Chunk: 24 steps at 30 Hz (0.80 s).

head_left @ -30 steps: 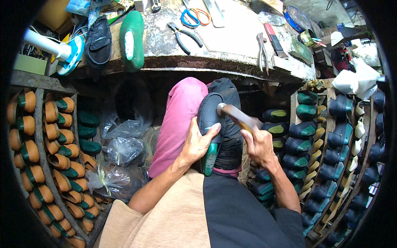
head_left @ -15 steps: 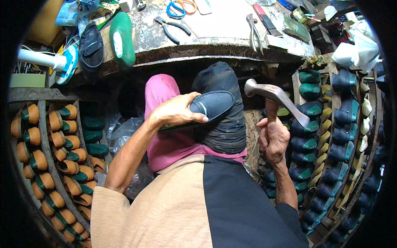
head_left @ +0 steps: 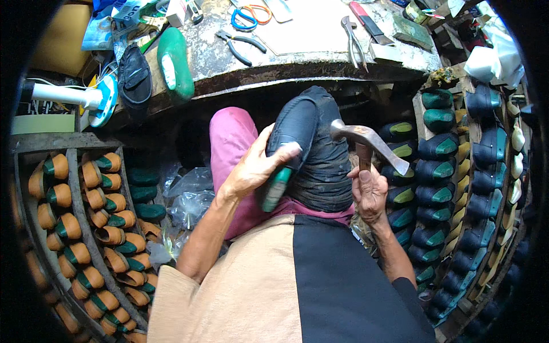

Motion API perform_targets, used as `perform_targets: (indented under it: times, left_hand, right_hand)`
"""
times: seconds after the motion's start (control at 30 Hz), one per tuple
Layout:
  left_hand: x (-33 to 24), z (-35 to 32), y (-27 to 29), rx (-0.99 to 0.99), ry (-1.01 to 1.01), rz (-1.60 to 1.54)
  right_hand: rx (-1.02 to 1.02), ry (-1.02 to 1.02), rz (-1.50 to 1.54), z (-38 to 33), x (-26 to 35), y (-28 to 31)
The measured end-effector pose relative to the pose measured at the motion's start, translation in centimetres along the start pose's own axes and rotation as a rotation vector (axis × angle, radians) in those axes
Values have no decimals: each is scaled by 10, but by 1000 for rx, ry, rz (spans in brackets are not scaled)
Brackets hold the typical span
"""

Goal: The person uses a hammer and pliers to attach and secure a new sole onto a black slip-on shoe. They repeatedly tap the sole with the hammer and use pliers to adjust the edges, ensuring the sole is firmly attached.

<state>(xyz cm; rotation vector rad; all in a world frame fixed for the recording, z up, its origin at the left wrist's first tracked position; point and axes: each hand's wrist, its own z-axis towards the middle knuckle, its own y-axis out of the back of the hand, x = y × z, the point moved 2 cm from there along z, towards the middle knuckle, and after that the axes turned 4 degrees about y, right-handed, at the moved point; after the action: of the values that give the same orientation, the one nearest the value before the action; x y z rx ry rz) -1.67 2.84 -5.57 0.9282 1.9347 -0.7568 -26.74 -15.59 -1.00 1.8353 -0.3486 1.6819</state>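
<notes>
Shoe [head_left: 290, 137] now upright, hammer [head_left: 366, 140] swung closer.

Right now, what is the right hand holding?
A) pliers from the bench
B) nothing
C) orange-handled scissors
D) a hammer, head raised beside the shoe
D: the right hand closes on the handle of a hammer, whose metal head is up beside the dark shoe on a green last that the left hand steadies on the knee; the scissors and pliers lie on the bench.
</notes>
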Motion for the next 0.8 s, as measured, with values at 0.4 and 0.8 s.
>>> perform_targets:
  times: [0.4, 0.8]
  left_hand:
    - [50, -19, -9, 169, 74, -833]
    - [33, -12, -17, 66, 41, -749]
  right_hand:
    - [-105, -419, 376, -29, -53, -47]
    - [-103, -429, 378, -27, -52, -46]
